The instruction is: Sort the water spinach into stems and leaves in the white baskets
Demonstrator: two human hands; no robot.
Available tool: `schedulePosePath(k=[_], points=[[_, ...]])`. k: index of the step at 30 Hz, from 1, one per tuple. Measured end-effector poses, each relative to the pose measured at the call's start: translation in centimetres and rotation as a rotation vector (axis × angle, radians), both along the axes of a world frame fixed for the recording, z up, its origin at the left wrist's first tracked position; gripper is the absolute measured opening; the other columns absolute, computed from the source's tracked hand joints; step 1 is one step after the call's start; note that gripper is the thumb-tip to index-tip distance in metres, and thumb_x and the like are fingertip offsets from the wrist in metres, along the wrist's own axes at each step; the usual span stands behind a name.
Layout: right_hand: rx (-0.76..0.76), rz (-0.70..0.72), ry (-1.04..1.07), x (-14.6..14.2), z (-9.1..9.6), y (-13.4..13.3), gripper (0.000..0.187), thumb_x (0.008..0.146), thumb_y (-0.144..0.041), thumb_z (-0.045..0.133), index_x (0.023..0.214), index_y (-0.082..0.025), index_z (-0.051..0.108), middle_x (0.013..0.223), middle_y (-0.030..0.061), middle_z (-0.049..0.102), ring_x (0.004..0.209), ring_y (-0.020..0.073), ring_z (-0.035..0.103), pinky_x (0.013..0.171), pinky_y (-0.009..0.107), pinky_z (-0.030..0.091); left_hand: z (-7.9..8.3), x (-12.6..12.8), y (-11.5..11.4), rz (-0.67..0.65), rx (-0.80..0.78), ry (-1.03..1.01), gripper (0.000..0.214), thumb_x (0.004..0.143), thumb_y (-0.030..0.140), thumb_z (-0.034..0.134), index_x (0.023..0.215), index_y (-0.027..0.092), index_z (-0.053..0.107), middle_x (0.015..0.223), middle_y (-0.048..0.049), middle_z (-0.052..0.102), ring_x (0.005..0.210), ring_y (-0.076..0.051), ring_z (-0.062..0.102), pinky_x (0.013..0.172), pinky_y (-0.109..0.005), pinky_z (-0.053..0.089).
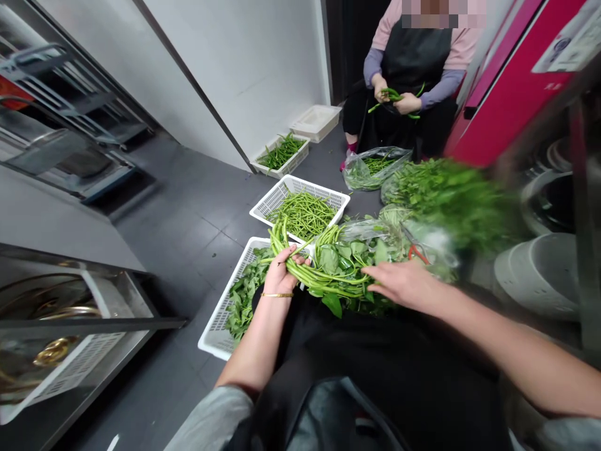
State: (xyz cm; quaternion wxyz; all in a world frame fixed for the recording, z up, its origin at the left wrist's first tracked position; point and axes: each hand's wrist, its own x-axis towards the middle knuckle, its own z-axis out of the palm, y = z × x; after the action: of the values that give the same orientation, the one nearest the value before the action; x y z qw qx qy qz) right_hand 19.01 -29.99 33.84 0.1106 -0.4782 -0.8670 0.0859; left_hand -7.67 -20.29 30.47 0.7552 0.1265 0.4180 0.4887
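Note:
My left hand (282, 273), with a thin gold bracelet at its wrist, is closed around a bundle of long leafy green stems (323, 279). The bare stem ends curve up beyond my fingers, while the leaves spread toward the right. At that leafy end is my right hand (404, 283), its fingers and thumb closed on some of the stems; part of its grip is hidden. Under and beside my left hand stands a white basket (213, 326) of loose green leaves (246, 297). Just beyond the bundle, another white basket (263, 203) holds cut green stem pieces (305, 214).
A co-worker (413, 69) sits opposite, holding green stems. Near them are a bag of greens (375, 168), a basket of green pods (282, 153) and a lidded white box (317, 122). Bushy greens (446, 194), orange-handled scissors (417, 252) and a white bucket (539, 272) are on the right.

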Motion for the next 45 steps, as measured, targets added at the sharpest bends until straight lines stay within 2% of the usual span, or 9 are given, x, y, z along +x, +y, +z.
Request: schedulePosePath(k=[4, 10, 15, 20, 23, 29, 33, 38, 45], points=[[-0.057, 0.109, -0.246, -2.2, -1.4, 1.5, 0.028, 0.093, -0.027, 0.042, 0.086, -0.016, 0.066, 0.074, 0.0059, 0.064, 0.058, 0.0123, 0.054, 0.047, 0.023, 0.022, 0.1, -1.0, -0.3, -0.067, 0.038, 0.096, 0.013, 0.072, 0.011, 0.057, 0.060, 0.014, 0.051, 0.052, -0.0005, 0.056, 0.051, -0.013, 0.058, 0.060, -0.032, 0.057], [-0.132, 0.029, -0.100, -1.2, -0.6, 2.3, 0.015, 0.075, -0.017, 0.051, 0.068, -0.014, 0.065, 0.067, 0.0051, 0.061, 0.049, 0.0101, 0.046, 0.048, 0.024, 0.022, -0.3, -2.3, -0.8, -0.273, 0.162, 0.289, 0.007, 0.065, 0.006, 0.063, 0.067, 0.011, 0.058, 0.062, -0.0062, 0.066, 0.046, -0.011, 0.058, 0.046, -0.022, 0.053], [-0.163, -0.359, 0.639, -0.3, -2.4, 2.8, 0.029, 0.078, -0.038, 0.049, 0.058, -0.017, 0.057, 0.059, 0.0025, 0.057, 0.050, 0.0126, 0.046, 0.051, 0.026, 0.036, -0.6, -1.9, -0.6, -0.151, 0.079, 0.304, 0.010, 0.066, 0.004, 0.064, 0.072, 0.009, 0.058, 0.066, -0.0089, 0.068, 0.047, -0.014, 0.062, 0.044, -0.021, 0.053], [0.043, -0.641, 0.704, 5.2, -0.8, 2.7, 0.036, 0.086, -0.046, 0.036, 0.069, -0.021, 0.056, 0.070, 0.0043, 0.058, 0.050, 0.0131, 0.045, 0.047, 0.027, 0.036, -0.6, -1.7, 0.0, -0.033, -0.005, 0.234, 0.007, 0.069, 0.002, 0.059, 0.068, 0.008, 0.057, 0.061, -0.0085, 0.067, 0.043, -0.013, 0.060, 0.042, -0.022, 0.053], [0.077, -0.490, 0.430, 5.5, 1.1, 2.2, 0.029, 0.088, -0.040, 0.043, 0.068, -0.021, 0.054, 0.072, 0.0053, 0.060, 0.063, 0.0163, 0.053, 0.059, 0.029, 0.041, -0.6, -1.2, 0.0, -0.004, -0.011, 0.240, 0.005, 0.068, 0.002, 0.060, 0.069, 0.007, 0.059, 0.062, -0.0095, 0.068, 0.043, -0.013, 0.061, 0.043, -0.022, 0.054], [-0.090, 0.038, -0.122, -3.1, 0.2, 4.9, 0.025, 0.088, -0.035, 0.051, 0.092, -0.014, 0.063, 0.083, 0.0106, 0.066, 0.063, 0.0174, 0.058, 0.054, 0.026, 0.036, -0.2, -0.3, -0.6, -0.062, 0.005, 0.242, 0.004, 0.069, 0.004, 0.060, 0.070, 0.008, 0.060, 0.063, -0.0087, 0.068, 0.044, -0.012, 0.060, 0.044, -0.022, 0.054], [-0.272, 0.150, 0.257, -4.2, -1.9, 6.2, 0.029, 0.088, -0.028, 0.047, 0.070, -0.014, 0.065, 0.072, 0.0053, 0.065, 0.064, 0.0139, 0.057, 0.061, 0.024, 0.038, -0.5, -0.2, -1.5, -0.066, -0.001, 0.183, 0.006, 0.068, 0.004, 0.060, 0.067, 0.010, 0.057, 0.061, -0.0059, 0.067, 0.042, -0.009, 0.057, 0.043, -0.020, 0.052], [-0.237, -0.470, 1.009, -4.0, -4.8, 5.6, 0.029, 0.079, -0.034, 0.051, 0.057, -0.017, 0.058, 0.056, -0.0003, 0.056, 0.057, 0.0128, 0.049, 0.061, 0.025, 0.039, -1.3, 2.6, -2.3, -0.058, 0.001, 0.089, 0.009, 0.064, 0.007, 0.065, 0.067, 0.010, 0.057, 0.061, -0.0045, 0.065, 0.045, -0.009, 0.058, 0.045, -0.019, 0.051], [-0.060, -0.901, 1.132, 1.4, -3.6, 7.9, 0.031, 0.079, -0.042, 0.036, 0.056, -0.023, 0.041, 0.047, -0.0032, 0.037, 0.045, 0.0127, 0.032, 0.044, 0.026, 0.029, -0.8, 4.0, -2.4, 0.040, 0.149, 0.152, 0.017, 0.058, 0.013, 0.072, 0.066, 0.010, 0.058, 0.064, -0.0064, 0.068, 0.048, -0.012, 0.061, 0.046, -0.020, 0.049]])
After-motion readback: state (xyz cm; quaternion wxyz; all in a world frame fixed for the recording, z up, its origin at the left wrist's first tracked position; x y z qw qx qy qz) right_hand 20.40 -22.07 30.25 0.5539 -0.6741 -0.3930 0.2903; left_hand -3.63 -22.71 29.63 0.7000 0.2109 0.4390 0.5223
